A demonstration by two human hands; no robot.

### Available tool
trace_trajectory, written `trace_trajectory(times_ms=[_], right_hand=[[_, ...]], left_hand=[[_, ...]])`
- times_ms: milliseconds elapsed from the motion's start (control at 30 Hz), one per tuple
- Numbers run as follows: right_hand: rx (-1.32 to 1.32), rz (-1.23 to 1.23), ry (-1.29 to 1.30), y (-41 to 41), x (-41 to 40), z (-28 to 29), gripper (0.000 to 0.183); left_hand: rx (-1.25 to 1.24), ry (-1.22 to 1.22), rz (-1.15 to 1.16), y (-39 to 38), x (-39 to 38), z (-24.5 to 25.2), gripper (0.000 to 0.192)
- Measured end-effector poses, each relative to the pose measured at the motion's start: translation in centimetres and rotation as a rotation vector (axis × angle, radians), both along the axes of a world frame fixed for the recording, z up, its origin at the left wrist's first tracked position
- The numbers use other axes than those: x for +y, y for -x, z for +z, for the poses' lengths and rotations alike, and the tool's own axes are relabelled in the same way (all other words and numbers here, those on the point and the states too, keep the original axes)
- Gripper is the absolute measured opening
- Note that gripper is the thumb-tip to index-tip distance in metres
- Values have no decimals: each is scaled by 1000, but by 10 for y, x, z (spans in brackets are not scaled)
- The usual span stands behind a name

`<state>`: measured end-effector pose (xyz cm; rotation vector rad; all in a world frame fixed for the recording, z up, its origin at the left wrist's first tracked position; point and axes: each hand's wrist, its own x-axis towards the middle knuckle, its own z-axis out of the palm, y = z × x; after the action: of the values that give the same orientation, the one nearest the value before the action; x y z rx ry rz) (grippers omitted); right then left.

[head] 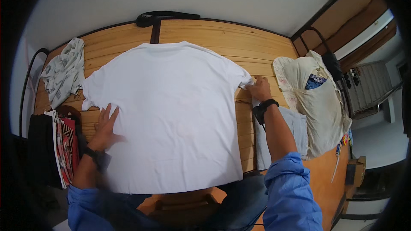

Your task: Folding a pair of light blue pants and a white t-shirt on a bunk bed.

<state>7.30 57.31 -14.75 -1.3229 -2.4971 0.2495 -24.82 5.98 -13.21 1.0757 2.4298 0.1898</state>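
A white T-shirt [173,112] lies spread on the slatted wooden surface [224,32], its neckline at the far side and its hem towards me. My left hand [106,130] rests on the shirt's left side below the sleeve, fingers apart. At the right sleeve's cuff is my right hand [260,88], its fingers bent at the fabric edge; whether they pinch the cloth cannot be told. The right sleeve looks slightly bunched near the cuff.
A crumpled patterned cloth [65,70] lies at the far left, above a stack of folded clothes [65,147]. On the right are folded light grey garments [293,128] and a cream cloth bundle [318,109] with blue fabric showing. A black strap-like item [167,15] lies along the wall.
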Motion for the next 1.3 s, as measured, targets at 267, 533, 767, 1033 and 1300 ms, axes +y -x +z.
trace_trajectory(times_ms=[267, 533, 767, 1033, 1300], right_hand=[[26, -74, 442, 26, 37, 1, 32], [141, -111, -282, 40, 53, 53, 25], [-184, -163, -321, 29, 37, 45, 32], [26, 64, -132, 30, 34, 19, 26], [-41, 497, 204, 86, -20, 8, 70]], left_hand=[[-43, 6, 51, -7, 3, 9, 122], [-36, 18, 30, -8, 7, 13, 123], [-49, 2, 58, -15, 13, 20, 123], [-70, 67, 79, -11, 17, 25, 121], [-16, -126, -24, 33, -14, 5, 88]])
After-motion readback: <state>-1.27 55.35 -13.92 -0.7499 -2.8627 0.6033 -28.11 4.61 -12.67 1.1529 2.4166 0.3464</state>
